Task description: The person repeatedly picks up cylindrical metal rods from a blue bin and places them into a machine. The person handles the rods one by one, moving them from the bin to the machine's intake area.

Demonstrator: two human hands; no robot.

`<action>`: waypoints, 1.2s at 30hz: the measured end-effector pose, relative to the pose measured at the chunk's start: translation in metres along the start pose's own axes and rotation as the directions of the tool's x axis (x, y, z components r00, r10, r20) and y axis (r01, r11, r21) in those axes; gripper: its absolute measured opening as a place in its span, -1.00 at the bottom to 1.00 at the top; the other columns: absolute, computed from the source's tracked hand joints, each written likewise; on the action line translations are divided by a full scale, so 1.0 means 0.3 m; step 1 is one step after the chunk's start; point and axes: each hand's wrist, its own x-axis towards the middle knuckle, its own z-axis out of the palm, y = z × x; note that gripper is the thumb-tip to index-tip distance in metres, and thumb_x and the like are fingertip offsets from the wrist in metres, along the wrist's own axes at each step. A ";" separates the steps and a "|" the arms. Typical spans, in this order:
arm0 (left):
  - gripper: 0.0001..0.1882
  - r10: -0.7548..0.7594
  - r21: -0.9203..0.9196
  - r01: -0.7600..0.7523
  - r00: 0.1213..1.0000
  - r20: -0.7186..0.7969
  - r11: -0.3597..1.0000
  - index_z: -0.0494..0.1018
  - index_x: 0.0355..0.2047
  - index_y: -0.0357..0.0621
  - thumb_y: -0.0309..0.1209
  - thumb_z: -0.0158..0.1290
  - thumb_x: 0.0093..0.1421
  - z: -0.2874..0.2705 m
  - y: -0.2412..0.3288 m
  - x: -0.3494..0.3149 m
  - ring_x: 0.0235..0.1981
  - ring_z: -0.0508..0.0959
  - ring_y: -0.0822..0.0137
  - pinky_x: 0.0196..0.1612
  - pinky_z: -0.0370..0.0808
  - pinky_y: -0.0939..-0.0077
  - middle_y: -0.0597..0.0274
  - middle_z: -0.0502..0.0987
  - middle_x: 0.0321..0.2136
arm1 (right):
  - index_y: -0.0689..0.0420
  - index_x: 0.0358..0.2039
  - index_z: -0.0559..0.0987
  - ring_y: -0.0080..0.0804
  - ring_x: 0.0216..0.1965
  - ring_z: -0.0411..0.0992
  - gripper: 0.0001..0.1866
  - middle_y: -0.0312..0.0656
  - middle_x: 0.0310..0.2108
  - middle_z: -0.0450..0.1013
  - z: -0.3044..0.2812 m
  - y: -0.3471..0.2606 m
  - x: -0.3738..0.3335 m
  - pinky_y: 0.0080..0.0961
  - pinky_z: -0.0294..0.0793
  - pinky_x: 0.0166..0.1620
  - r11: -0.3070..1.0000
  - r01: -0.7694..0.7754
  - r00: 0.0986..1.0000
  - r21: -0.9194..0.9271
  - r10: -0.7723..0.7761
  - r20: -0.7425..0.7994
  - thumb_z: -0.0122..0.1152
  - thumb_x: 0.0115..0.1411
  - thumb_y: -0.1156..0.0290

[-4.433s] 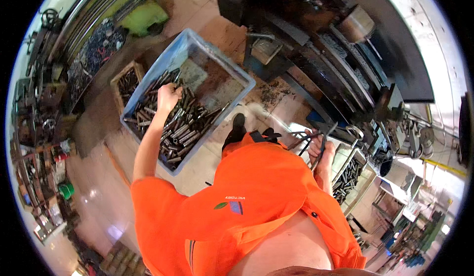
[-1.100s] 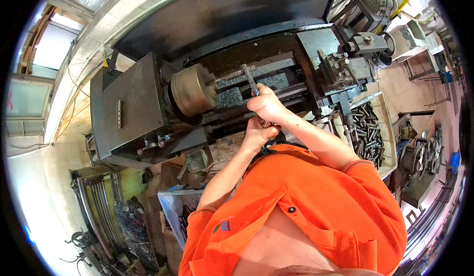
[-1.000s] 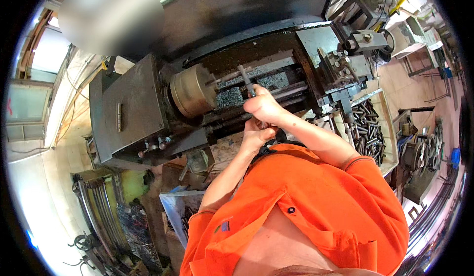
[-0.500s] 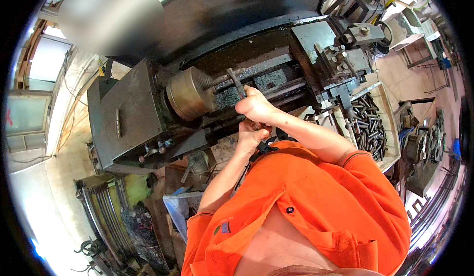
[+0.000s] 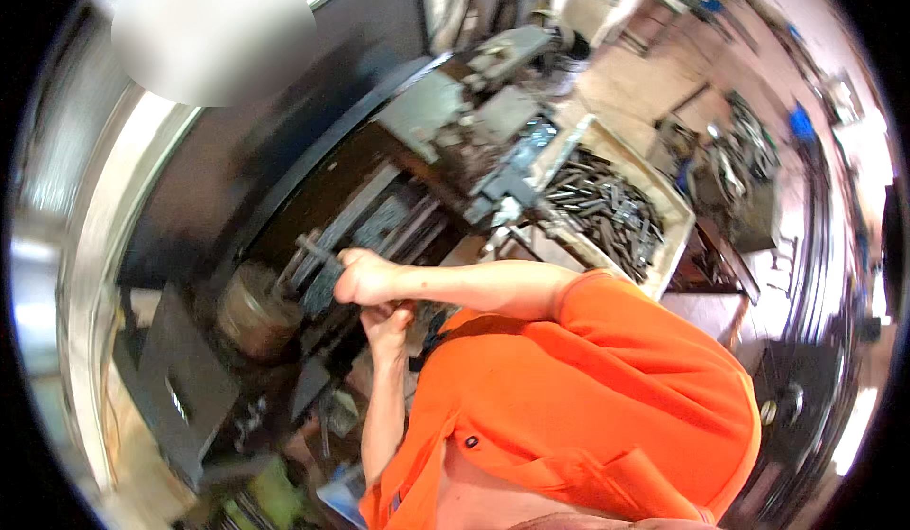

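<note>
My right hand (image 5: 368,277) is closed around a slim grey metal tool (image 5: 322,251) with a short crosswise head. Its head points up and left, close to the round chuck (image 5: 254,314) of a lathe. Blur hides whether the tool touches the workpiece at the chuck. Just below, my left hand (image 5: 386,329) is curled up against the underside of my right hand. Whatever lies in its fingers is hidden. Metal chips (image 5: 384,222) lie along the lathe bed behind the tool.
The headstock (image 5: 180,388) is at the lower left, with levers on its front. Past my right forearm stand the carriage and tool post (image 5: 507,184). A pale tray (image 5: 678,231) heaped with short metal rods (image 5: 607,208) sits beside them. A dark splash guard (image 5: 256,122) runs behind.
My view has swung to the right, so the lathe appears turned and shifted left, with more of the rod tray showing. Both hands keep nearly the same closed pose near the chuck.
</note>
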 end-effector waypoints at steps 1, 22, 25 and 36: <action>-0.73 0.036 -0.038 -0.036 0.999 -0.009 0.999 0.37 -0.44 -0.19 -0.52 0.09 -0.25 0.000 -0.026 0.004 -0.51 0.47 0.46 -0.60 0.37 0.60 0.35 0.43 -0.54 | 0.33 -0.63 0.42 -0.11 -0.44 0.45 -0.79 0.12 -0.59 0.38 -0.038 -0.046 -0.019 -0.33 0.42 -0.41 0.996 -0.086 0.996 0.005 0.086 0.036 0.12 -0.27 0.42; -0.81 0.034 0.003 -0.034 0.999 -0.042 0.999 0.41 -0.51 -0.23 -0.45 0.14 -0.16 -0.020 0.028 -0.039 -0.68 0.31 0.56 -0.60 0.24 0.63 0.35 0.45 -0.61 | 0.40 -0.46 0.42 -0.17 -0.35 0.44 -0.63 0.13 -0.47 0.42 -0.024 -0.113 -0.016 -0.40 0.40 -0.30 0.960 -0.275 0.945 0.055 0.259 0.198 0.15 -0.20 0.33; -0.73 0.049 0.003 -0.049 0.999 -0.013 0.999 0.41 -0.50 -0.26 -0.34 0.18 -0.15 -0.010 0.048 -0.039 -0.65 0.33 0.54 -0.59 0.25 0.63 0.27 0.49 -0.57 | 0.45 -0.43 0.41 -0.17 -0.34 0.41 -0.60 0.12 -0.45 0.40 -0.032 -0.121 -0.023 -0.36 0.38 -0.27 0.979 -0.200 0.967 0.027 0.192 0.169 0.13 -0.18 0.32; -0.65 0.012 0.022 -0.011 0.999 -0.044 1.000 0.39 -0.53 -0.25 -0.25 0.23 -0.19 0.025 0.081 -0.053 -0.63 0.34 0.53 -0.57 0.28 0.60 0.28 0.46 -0.60 | 0.36 -0.53 0.39 -0.36 -0.52 0.31 -0.71 -0.08 -0.59 0.33 -0.043 -0.097 -0.027 -0.41 0.31 -0.45 0.991 -0.108 0.989 0.083 0.098 0.111 0.09 -0.19 0.36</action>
